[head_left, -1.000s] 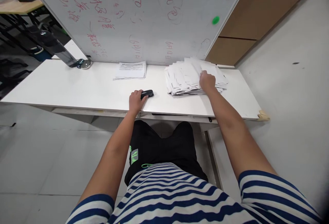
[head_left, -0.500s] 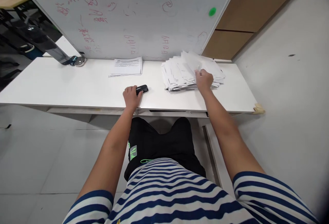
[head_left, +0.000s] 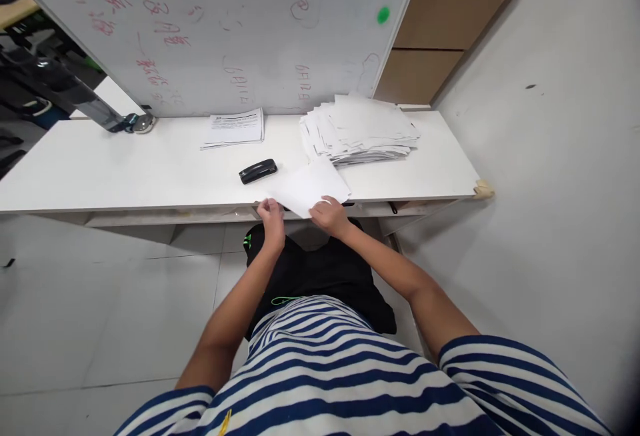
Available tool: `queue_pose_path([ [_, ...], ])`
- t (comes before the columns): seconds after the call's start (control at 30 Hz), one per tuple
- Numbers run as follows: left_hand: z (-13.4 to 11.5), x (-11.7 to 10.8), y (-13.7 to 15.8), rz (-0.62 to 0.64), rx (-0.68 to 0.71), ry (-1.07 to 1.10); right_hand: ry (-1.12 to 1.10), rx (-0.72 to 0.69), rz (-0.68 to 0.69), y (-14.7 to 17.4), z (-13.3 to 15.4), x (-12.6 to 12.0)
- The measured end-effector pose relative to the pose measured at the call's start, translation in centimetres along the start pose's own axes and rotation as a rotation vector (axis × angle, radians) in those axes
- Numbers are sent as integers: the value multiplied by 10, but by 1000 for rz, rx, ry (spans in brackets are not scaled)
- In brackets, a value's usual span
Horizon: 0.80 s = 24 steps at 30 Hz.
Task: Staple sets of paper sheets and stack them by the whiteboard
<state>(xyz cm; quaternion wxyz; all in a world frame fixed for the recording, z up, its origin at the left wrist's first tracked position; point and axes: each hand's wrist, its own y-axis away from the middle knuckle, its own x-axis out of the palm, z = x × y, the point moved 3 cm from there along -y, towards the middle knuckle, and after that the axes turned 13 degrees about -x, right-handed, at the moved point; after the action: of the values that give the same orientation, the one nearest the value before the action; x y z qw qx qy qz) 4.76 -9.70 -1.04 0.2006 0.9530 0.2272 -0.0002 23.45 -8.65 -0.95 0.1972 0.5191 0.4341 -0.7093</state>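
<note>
My right hand (head_left: 329, 215) is closed on the near right edge of a white sheet of paper (head_left: 310, 186), which slants over the desk's front edge. At the sheet's left corner my left hand (head_left: 273, 217) has its fingers pinched together; they seem to grip that corner. A black stapler (head_left: 258, 171) lies on the desk just beyond my left hand, touched by neither hand. Behind the sheet, to the right, is a thick, uneven pile of papers (head_left: 363, 128). A smaller, neater stack of printed sheets (head_left: 234, 128) lies at the back, left of the pile.
The white desk (head_left: 125, 176) backs onto a whiteboard (head_left: 210, 36) with red writing and magnets. A clear bottle-like object with a round silver end (head_left: 144, 123) leans at the back left. An open shelf (head_left: 200, 216) runs under the desktop. A wall (head_left: 550, 189) stands at the right.
My left hand has let go of the stapler and come to the desk's front edge. My right hand has brought a sheet from the pile towards me. The view has shifted slightly.
</note>
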Motion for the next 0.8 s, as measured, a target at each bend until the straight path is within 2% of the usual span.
queue_pose_path([
  [0.07, 18, 5, 16, 225, -271, 250, -8, -73, -21, 6, 16, 10],
  [0.13, 26, 5, 20, 355, -398, 369, -25, -115, -40, 11, 27, 17],
  [0.2, 29, -1, 14, 315, -415, 394, -58, -146, -51, 16, 33, 20],
  [0.27, 31, -10, 2, 209, -397, 375, -105, -175, -54, 21, 35, 19],
  [0.33, 36, -17, -9, 154, -398, 318, -151, -142, -73, 28, 33, 15],
  [0.4, 41, -23, -17, 161, -405, 243, -176, 33, -159, 38, 24, 9],
  [0.5, 47, -28, -20, 230, -405, 158, -264, 550, -425, 61, 4, 2],
  [0.57, 49, -28, -18, 281, -401, 126, -519, 884, -545, 77, -6, 4],
  [0.6, 50, -27, -17, 301, -398, 111, -716, 996, -552, 81, -9, 7],
  [0.63, 50, -26, -16, 321, -393, 95, -929, 1064, -532, 83, -10, 9],
  [0.7, 49, -24, -13, 357, -372, 66, -1272, 1086, -477, 83, -10, 9],
  [0.73, 49, -23, -12, 378, -359, 52, -1360, 1069, -470, 82, -10, 6],
  [0.8, 45, -22, -9, 418, -325, 26, -1391, 1033, -482, 80, -14, -2],
])
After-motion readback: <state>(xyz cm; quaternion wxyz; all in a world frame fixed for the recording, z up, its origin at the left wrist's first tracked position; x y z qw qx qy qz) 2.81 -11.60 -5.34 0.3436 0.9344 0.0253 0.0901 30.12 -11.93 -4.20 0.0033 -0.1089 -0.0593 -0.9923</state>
